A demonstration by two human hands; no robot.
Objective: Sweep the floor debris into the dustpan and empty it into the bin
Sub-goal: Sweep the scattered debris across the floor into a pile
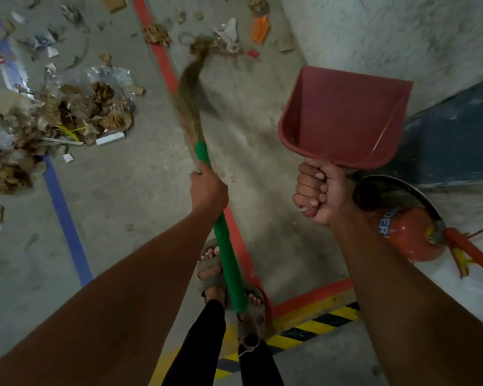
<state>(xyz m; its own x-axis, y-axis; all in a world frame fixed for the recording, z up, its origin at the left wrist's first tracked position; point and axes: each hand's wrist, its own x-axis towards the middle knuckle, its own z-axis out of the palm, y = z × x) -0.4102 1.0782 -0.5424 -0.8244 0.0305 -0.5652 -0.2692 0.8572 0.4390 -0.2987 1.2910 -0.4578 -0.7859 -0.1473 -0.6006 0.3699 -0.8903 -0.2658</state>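
Two hands busy, left grip (pixel 208 190) on broom (pixel 191 90), right grip (pixel 317 195) under dustpan (pixel 346 115)

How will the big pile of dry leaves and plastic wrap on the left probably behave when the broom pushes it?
The pile looks loose and light: curled dry leaves, paper scraps and clear film, so it would probably scatter rather than slide as one. The film may cling to or snag on the broom's soft, bending bristles. Leaves likely crumble.
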